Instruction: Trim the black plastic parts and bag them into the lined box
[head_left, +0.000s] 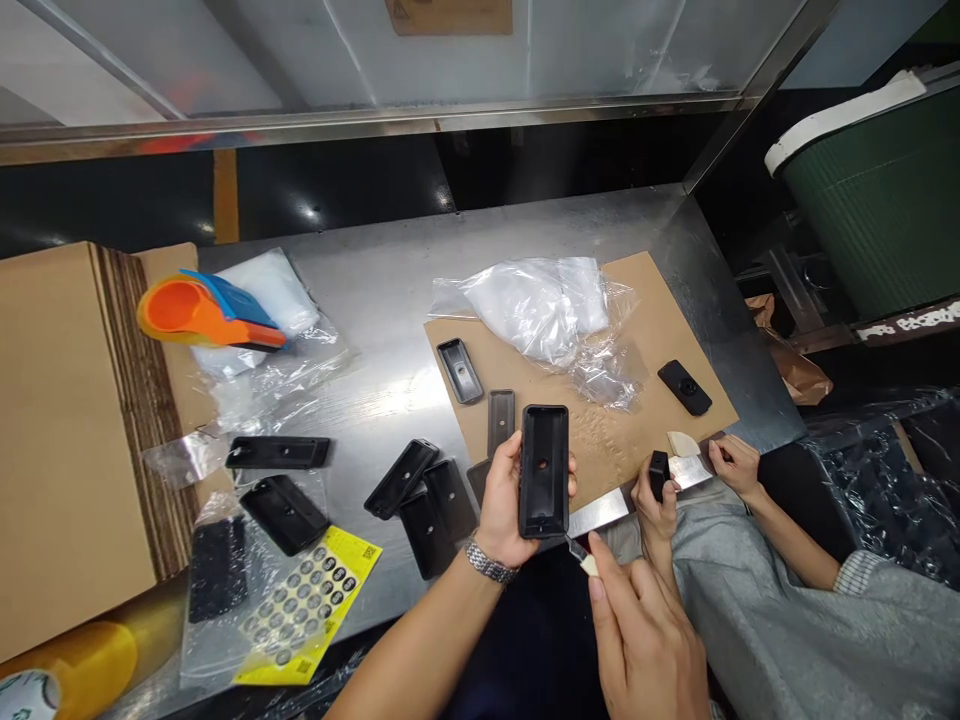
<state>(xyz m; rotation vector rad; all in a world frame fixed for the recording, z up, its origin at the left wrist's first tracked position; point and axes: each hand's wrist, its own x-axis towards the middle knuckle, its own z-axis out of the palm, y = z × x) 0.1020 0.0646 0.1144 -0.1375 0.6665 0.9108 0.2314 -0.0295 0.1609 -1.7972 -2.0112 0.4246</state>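
Note:
My left hand [501, 500] grips a black rectangular plastic tray-shaped part [544, 470] upright, its hollow side facing me, above the table's front edge. My right hand [637, 625] pinches a small blade tool with a pale handle [583, 556], its tip at the part's lower right corner. Several similar black parts [420, 490] lie on the steel table [375, 290] just left of my left hand. A watch is on my left wrist.
A brown cardboard sheet [645, 310] carries crumpled clear bags [547, 310] and more black parts. A co-worker's hands [697, 480] to the right hold a small black piece. A cardboard box [67, 430], orange scoops [195, 312], a yellow sticker sheet [315, 600] and tape [67, 670] sit left.

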